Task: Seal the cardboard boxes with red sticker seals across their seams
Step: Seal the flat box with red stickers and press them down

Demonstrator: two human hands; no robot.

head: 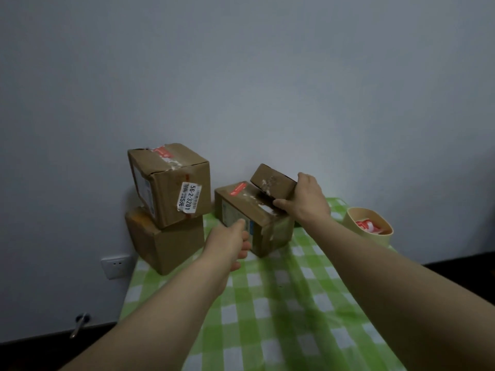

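Checked tablecloth (267, 303): middle box (249, 200) and, left of it, top stacked box (171, 183) sealed; right hand (305, 202) grips small box (270, 182), seemingly unsealed; left hand (235, 242) loosely curled, empty.

This looks like a plain room in a home. A green-checked tablecloth (281, 303) at six o'clock abuts a bare wall (241, 76), with a wall socket (115, 265) at eight o'clock.

Red-sealed cardboard boxes (171, 180), small box (273, 181) tilted
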